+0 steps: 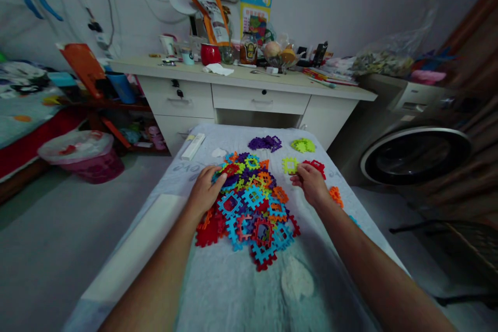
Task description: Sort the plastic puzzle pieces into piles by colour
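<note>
A heap of flat square plastic puzzle tiles [252,207] in blue, red, orange, purple and green lies on a pale cloth-covered table [233,290]. My left hand [206,189] rests on the heap's left edge, fingers curled onto the tiles. My right hand [311,181] sits at the heap's right, fingers pinched beside a lime-green tile [290,165] and a red tile [317,166]. A purple pile [265,142] and a lime-green pile [303,145] lie farther back. An orange tile [335,196] lies right of my right wrist.
A white flat box [193,146] lies at the table's far left. Behind stands a cluttered white desk [252,96] with drawers. A washing machine [416,153] is at the right, a pink bin [80,155] and a bed on the left.
</note>
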A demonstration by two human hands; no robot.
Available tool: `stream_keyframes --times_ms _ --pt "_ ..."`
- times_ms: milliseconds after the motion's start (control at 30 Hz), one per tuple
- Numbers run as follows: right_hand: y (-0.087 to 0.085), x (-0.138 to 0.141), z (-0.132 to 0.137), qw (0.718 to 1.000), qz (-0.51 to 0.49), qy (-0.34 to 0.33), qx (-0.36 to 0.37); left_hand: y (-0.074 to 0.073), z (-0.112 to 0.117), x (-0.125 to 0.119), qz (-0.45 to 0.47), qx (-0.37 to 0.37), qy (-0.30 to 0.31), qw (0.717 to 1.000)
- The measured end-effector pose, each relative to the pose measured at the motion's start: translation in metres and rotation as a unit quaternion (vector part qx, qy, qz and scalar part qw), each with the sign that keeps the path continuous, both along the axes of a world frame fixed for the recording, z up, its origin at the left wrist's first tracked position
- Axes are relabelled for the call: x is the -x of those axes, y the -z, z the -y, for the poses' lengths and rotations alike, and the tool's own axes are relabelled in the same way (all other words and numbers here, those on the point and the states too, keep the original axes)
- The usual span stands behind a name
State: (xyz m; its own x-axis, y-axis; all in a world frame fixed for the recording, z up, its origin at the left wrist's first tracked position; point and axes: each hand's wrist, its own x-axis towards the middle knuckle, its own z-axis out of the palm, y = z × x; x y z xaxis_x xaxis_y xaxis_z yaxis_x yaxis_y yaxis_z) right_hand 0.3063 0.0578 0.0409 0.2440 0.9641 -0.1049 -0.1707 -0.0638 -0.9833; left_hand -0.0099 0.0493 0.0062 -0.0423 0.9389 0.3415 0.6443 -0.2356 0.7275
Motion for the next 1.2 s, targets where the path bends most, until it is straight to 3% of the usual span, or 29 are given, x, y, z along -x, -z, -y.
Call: stream_keyframes --times_ms 100,233,467,833,1200 --pt "-0.015 -0.014 -0.042 0.998 -0.005 0.048 0.039 0.005 -0.001 0.000 0.020 0.009 0.012 1.000" --pt "-0.031 -0.037 -0.101 0.982 0.006 0.174 0.073 0.007 -0.001 0.001 0.040 0.014 0.010 0.999" --pt "-0.034 -0.070 -0.162 0.963 0.004 0.256 0.087 0.012 -0.005 0.004 0.052 0.019 0.001 0.998" --pt "-0.012 -0.079 -0.193 0.951 -0.025 0.267 0.151 0.012 -0.006 0.003 0.052 0.017 -0.002 0.998" --pt "-0.017 -0.071 -0.158 0.969 -0.035 0.222 0.107 0.014 -0.004 0.004 0.048 0.021 0.003 0.999"
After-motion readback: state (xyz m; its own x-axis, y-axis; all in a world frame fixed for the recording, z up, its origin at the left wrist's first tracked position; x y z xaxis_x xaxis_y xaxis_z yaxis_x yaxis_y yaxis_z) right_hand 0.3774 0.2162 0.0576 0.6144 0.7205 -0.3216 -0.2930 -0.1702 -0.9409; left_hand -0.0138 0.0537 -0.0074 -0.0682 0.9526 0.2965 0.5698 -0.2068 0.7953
